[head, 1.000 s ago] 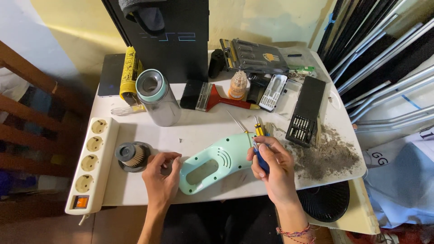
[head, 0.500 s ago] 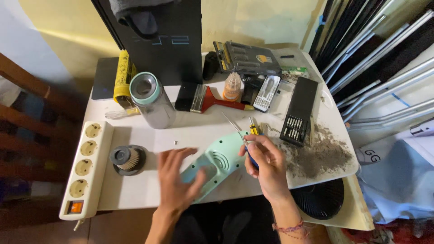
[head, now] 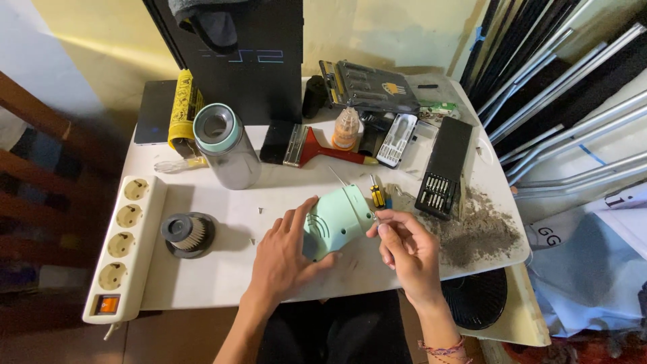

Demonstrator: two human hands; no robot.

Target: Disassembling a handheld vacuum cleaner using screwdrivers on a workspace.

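My left hand (head: 286, 259) lies over the near end of a mint-green plastic device (head: 335, 219) on the white table (head: 222, 283) and grips it. My right hand (head: 408, 253) pinches a small thin tool or part at the device's right edge; what it is cannot be made out. A yellow-and-black screwdriver (head: 377, 195) lies just beyond the device. Small screws lie loose on the table to the left of the device.
A white power strip (head: 121, 243) lies along the left edge, a round brush filter (head: 187, 232) beside it. Behind stand a steel bottle (head: 226, 145), a black console (head: 249, 54), a red scraper (head: 330, 152) and a black bit case (head: 441, 168). Grey dust (head: 478, 229) covers the right corner.
My left hand has moved from the table beside the device onto its near end. The device has turned and shifted right. My right hand no longer holds the blue-handled screwdriver against it.
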